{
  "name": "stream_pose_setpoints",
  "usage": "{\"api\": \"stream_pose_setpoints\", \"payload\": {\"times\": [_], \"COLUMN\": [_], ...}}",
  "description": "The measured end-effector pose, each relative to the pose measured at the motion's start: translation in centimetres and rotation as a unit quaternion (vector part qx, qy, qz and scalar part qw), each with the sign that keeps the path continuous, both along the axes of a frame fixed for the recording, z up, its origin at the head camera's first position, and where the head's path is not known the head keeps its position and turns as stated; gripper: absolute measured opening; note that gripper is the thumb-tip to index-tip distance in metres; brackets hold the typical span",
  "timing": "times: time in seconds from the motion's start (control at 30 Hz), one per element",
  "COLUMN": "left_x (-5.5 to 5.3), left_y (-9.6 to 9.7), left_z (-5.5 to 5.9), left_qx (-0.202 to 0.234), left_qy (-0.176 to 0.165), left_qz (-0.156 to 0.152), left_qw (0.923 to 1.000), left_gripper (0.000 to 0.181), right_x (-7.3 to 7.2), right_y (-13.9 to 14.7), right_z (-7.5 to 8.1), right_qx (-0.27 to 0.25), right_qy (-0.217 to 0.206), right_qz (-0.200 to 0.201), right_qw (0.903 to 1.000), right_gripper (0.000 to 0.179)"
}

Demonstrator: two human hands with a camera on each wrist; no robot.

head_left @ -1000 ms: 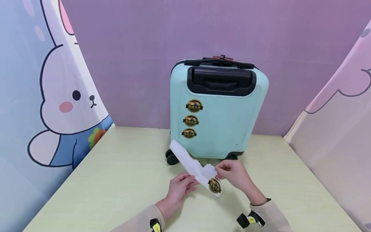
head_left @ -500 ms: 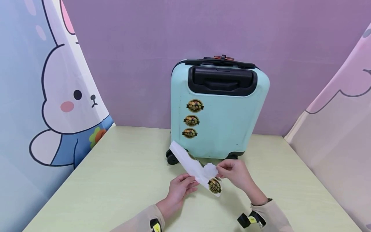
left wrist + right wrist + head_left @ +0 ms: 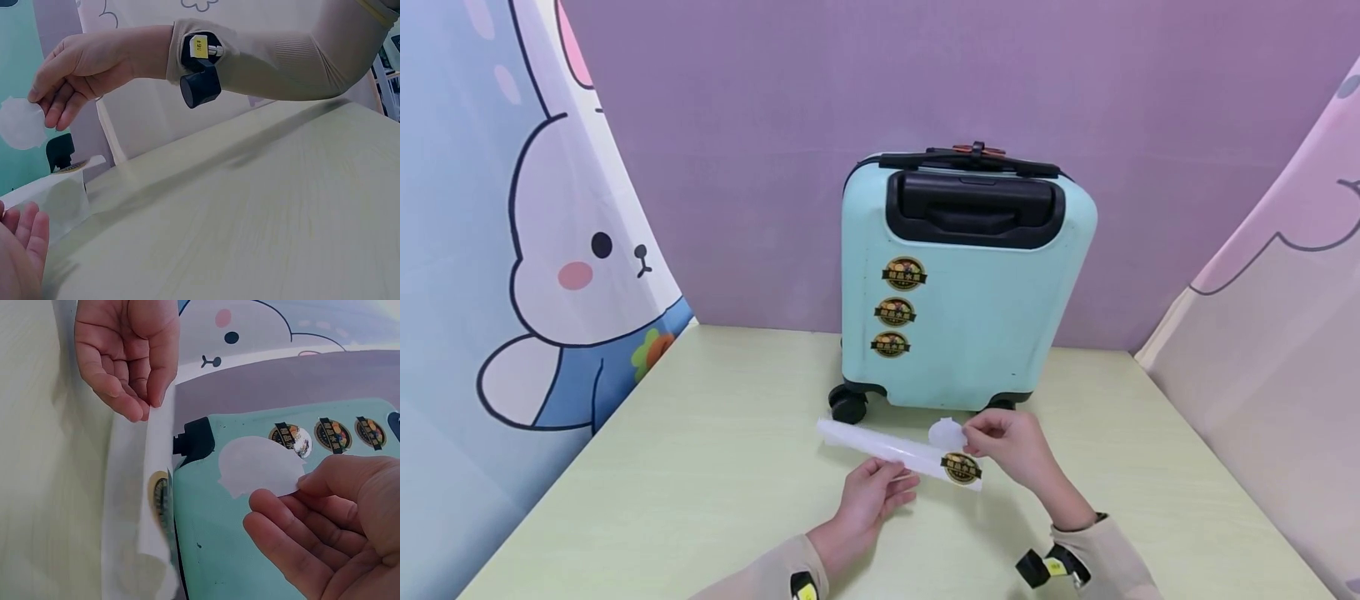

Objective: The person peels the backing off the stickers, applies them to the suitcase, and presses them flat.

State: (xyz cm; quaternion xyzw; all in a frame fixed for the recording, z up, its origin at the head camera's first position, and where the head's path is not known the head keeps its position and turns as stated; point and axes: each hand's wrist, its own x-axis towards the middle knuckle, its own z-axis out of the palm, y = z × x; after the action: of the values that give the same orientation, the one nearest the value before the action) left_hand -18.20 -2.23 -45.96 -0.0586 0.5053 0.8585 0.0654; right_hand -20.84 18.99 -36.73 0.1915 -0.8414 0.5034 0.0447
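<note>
My right hand (image 3: 1011, 448) pinches a round sticker (image 3: 946, 434) at its edge between thumb and index finger, white back showing. In the right wrist view the sticker (image 3: 257, 466) is held apart from the backing strip. The white backing strip (image 3: 868, 439) is pinched between thumb and fingers of my left hand (image 3: 867, 504), slanting slightly down to the right above the table. One black-and-gold fruit sticker (image 3: 961, 468) shows near the strip's right end. Behind the hands stands a mint suitcase (image 3: 977, 325), with three matching stickers (image 3: 894, 312) in a column on its left side.
The suitcase stands upright on the pale table (image 3: 715, 450), black wheels (image 3: 848, 406) down and black handle recess (image 3: 976, 208) near the top. A purple backdrop (image 3: 722, 167) closes off the back. Cartoon-printed curtains (image 3: 572, 250) hang at both sides.
My left hand has swung the strip's far end down and left, away from the suitcase, to a flatter slant. The sticker in my right hand has come away from the strip. The suitcase stays put.
</note>
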Motion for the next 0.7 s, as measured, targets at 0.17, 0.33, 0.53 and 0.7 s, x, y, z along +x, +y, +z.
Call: {"api": "stream_pose_setpoints", "payload": {"times": [0.17, 0.33, 0.53, 0.7], "left_x": [0.1, 0.2, 0.5, 1.1], "left_y": [0.0, 0.0, 0.0, 0.1], "left_z": [-0.1, -0.3, -0.5, -0.4], "left_qx": [-0.002, 0.0, 0.0, 0.003], "left_qy": [-0.006, -0.017, -0.03, -0.046], "left_qz": [0.0, -0.003, -0.016, -0.037], "left_qw": [1.0, 0.9999, 0.9994, 0.9982], "left_gripper": [0.003, 0.008, 0.009, 0.016], "right_x": [0.0, 0.0, 0.0, 0.0], "right_y": [0.0, -0.1, -0.3, -0.3], "right_z": [0.0, 0.0, -0.2, -0.3], "right_qx": [-0.006, -0.01, 0.015, 0.027], "right_qy": [-0.002, 0.002, 0.023, 0.045], "right_qz": [-0.001, -0.006, -0.03, -0.036], "right_qw": [1.0, 0.9999, 0.9992, 0.998], "right_gripper": [0.007, 0.006, 0.006, 0.006]}}
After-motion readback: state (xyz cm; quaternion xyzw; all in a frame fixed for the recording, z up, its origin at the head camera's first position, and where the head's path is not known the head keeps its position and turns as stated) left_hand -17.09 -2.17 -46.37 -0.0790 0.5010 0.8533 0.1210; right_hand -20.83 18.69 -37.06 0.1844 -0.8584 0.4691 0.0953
